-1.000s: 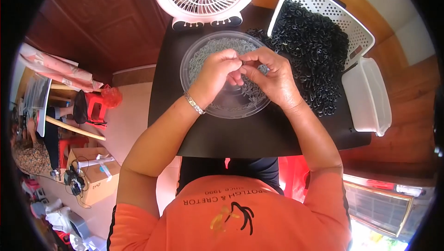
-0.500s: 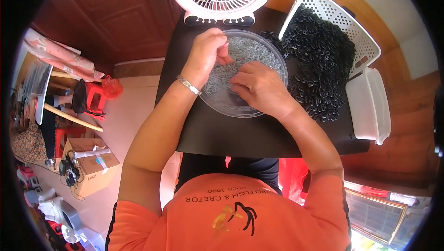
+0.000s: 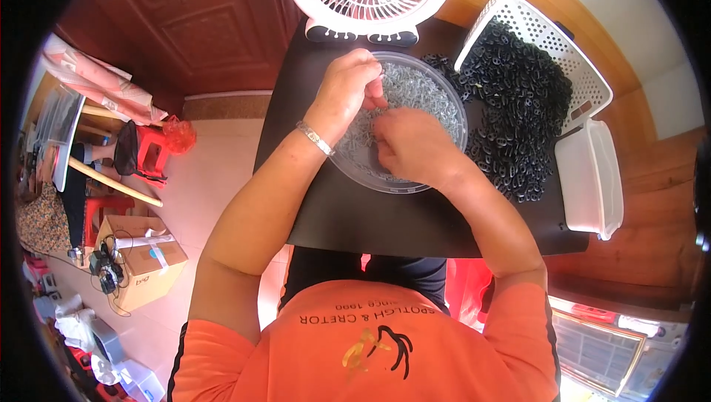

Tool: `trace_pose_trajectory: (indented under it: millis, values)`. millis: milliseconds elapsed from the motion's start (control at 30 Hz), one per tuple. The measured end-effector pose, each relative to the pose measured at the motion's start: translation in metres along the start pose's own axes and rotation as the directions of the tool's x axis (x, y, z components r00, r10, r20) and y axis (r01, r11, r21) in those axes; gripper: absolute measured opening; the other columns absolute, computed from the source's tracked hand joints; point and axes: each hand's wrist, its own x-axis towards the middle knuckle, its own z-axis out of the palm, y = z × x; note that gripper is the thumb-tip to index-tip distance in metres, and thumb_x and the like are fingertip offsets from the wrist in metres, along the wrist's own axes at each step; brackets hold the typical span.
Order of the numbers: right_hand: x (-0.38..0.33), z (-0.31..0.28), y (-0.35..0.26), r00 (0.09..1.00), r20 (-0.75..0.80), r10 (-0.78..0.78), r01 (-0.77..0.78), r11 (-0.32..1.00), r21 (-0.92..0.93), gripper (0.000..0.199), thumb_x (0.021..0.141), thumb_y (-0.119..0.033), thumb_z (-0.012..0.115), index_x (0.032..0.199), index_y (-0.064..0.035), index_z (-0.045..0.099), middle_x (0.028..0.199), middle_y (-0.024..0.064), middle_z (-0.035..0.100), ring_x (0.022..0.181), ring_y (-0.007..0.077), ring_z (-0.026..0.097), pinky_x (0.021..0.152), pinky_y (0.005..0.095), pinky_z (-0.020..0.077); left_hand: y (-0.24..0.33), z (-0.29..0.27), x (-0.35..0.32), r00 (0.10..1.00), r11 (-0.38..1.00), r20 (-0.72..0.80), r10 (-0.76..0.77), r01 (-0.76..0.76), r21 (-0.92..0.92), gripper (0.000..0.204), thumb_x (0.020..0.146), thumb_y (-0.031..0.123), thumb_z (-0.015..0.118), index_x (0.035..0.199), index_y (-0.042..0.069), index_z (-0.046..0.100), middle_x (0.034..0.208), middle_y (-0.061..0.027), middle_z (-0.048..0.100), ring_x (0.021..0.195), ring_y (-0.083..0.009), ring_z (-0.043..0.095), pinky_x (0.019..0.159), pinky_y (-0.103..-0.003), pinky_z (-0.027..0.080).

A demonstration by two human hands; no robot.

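Note:
A round clear plastic tub [image 3: 404, 186] full of small, thin, clear-grey pieces [image 3: 426, 91] stands on the dark table. Over its left side is my left hand [image 3: 348, 95], thumb and fingers pinched together. My right hand [image 3: 416, 144] reaches in over the near right rim, its fingers curled and closed close by the left fingertips. Whatever sits between the fingers of either hand is too small or too hidden to make out. Right of the tub, many small black link-shaped plastic pieces [image 3: 518, 106] are heaped, spilling out of a white perforated basket [image 3: 589, 87] tipped on its side.
A white fan [image 3: 372, 13] stands behind the tub. At the table's right edge is a white plastic bin [image 3: 590, 180]. The dark table [image 3: 363, 224] ends just before my body. On the floor to the left are a cardboard box [image 3: 152, 261] and a red stool [image 3: 152, 154].
My right hand has shifted leftward and away from me, so its fingertips are now closer to my left hand. The left hand keeps its pinch. The whole view has shifted slightly.

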Motion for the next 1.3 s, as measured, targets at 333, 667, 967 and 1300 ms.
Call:
trace_pose_trajectory:
  millis: [333,667,967,1300]
  values:
    - [-0.022,-0.023,0.053,0.906,0.036,0.421,-0.213,0.381,0.9,0.009,0.088,-0.001,0.06,0.097,-0.0004,0.058,0.085,0.0031,0.063,0.076,0.0102,0.06,0.068,0.0233,0.0478,0.0,0.006,-0.001,0.985,0.997,0.173,-0.011,-0.003,0.078,0.017,0.094,0.02,0.049,0.088,0.006,0.055,0.079,-0.005,0.062,0.068,-0.017,0.063,0.063,-0.027,0.047]
    - [-0.029,-0.028,0.054,0.939,0.061,0.338,-0.119,0.153,0.981,0.013,0.09,-0.006,0.062,0.099,-0.0018,0.055,0.085,0.0051,0.062,0.078,0.0118,0.06,0.071,0.0255,0.0489,0.003,0.024,-0.016,0.892,0.94,0.444,0.08,-0.216,0.263,0.012,0.091,0.012,0.053,0.091,0.0,0.056,0.089,-0.0049,0.057,0.08,-0.0128,0.058,0.071,-0.026,0.047]
    - [-0.031,-0.027,0.053,0.944,0.107,0.312,-0.156,0.136,0.978,0.014,0.091,-0.007,0.062,0.1,-0.0005,0.054,0.085,0.0037,0.062,0.073,0.0097,0.057,0.066,0.0239,0.0474,-0.001,0.038,-0.024,0.901,0.922,0.414,0.128,-0.262,0.286,0.01,0.09,0.007,0.053,0.087,-0.002,0.055,0.083,-0.0052,0.055,0.076,-0.0132,0.058,0.072,-0.027,0.048]
    - [-0.031,-0.029,0.047,0.904,-0.076,0.42,-0.056,0.294,0.954,0.017,0.084,0.003,0.066,0.098,-0.0017,0.057,0.088,0.0019,0.062,0.084,0.0077,0.06,0.077,0.0232,0.0496,-0.002,0.028,-0.017,0.96,0.999,0.281,-0.002,-0.01,0.042,0.013,0.094,0.014,0.049,0.091,0.002,0.054,0.074,-0.005,0.056,0.069,-0.0156,0.06,0.065,-0.027,0.048]
